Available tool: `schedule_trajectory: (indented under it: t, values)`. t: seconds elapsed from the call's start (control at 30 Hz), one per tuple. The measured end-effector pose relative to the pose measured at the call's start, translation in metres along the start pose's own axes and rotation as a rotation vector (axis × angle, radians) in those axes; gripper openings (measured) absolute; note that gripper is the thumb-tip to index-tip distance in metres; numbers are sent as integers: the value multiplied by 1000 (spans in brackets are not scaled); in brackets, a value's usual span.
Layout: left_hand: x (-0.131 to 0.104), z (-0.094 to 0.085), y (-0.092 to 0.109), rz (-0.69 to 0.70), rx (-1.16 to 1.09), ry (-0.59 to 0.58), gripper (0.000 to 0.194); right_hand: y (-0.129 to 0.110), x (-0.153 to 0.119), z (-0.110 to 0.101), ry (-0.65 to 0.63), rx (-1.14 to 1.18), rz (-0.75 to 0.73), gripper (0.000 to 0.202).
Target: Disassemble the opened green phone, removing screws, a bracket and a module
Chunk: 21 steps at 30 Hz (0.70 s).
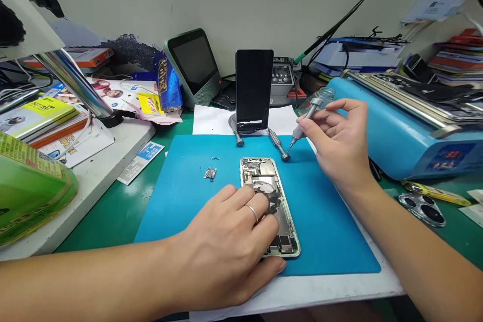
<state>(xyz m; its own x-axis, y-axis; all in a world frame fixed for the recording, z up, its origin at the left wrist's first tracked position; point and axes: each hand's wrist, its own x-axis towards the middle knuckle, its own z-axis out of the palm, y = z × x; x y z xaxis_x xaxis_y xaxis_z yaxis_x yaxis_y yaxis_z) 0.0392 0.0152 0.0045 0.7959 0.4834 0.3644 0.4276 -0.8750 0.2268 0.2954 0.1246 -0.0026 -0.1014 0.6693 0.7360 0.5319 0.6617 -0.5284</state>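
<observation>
My left hand (230,241), with a ring on one finger, rests over the lower left of an opened smartphone (285,206), its fingers curled across the phone and the thumb at the bottom edge. The phone lies on a blue mat (324,221) with its inner parts bare. My right hand (341,141) pinches a grey screwdriver (300,130), tip pointing down beyond the phone's upper right. That tip is close to the end of a second screwdriver (278,145) lying on the mat; whether they touch, I cannot tell. Small metal parts (210,174) lie left of the phone.
Behind the mat a dark-screened phone (254,90) stands upright, another screwdriver (238,136) beside its base. A smart display (194,63) is behind left. On the right are a blue machine (392,126), a yellow cutter (437,192) and a camera-lens cover (422,209). A lamp post (81,85) rises at left.
</observation>
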Motion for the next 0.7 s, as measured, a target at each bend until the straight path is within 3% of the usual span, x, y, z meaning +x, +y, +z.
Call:
schedule_trajectory:
  t: [0.1,0.23,0.43,0.57,0.7]
  values:
    - [1,2,2,-8,-13,0,23,-8,-1,-2,9,-55,-61,50]
    - [2,6,3,-8,18,39,20,-24,-7,-4,77,-207,-266,65]
    - [2,7,4,26,53,72,23,-38,-13,-3,75,-360,-505,47]
    - [2,4,4,40,58,45,22,-36,-12,-2,56,-352,-517,45]
    - [1,3,2,51,49,34,22,-31,-15,1,31,-272,-424,44]
